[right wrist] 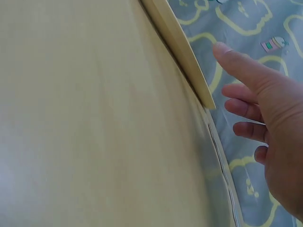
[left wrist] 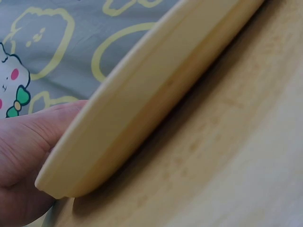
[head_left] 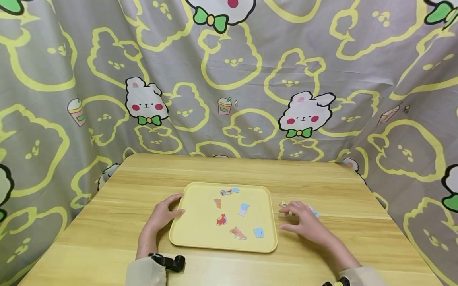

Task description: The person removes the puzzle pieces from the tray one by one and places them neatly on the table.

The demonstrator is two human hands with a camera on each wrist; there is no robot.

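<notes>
My left hand [head_left: 162, 214] holds the left rim of a pale yellow tray [head_left: 195, 238], its thumb lying over the edge. In the left wrist view part of that hand [left wrist: 28, 156] goes behind the tray's raised side [left wrist: 128, 104]. Right of the tray, my right hand [head_left: 305, 222] is over the table with fingers loosely bent. Nothing shows between the fingers of that hand [right wrist: 270, 113] in the right wrist view. Beside its fingertips lies a small colourful cutout piece [head_left: 282, 204], partly hidden. A blue and pink piece [head_left: 314, 211] shows behind the hand.
Several cutout pieces lie spread on the tray, among them a brown one [head_left: 237, 233], a red one [head_left: 222, 219] and a light blue one [head_left: 259, 232]. The wooden table [head_left: 118, 198] is bounded at the back and sides by a patterned grey curtain [head_left: 257, 71].
</notes>
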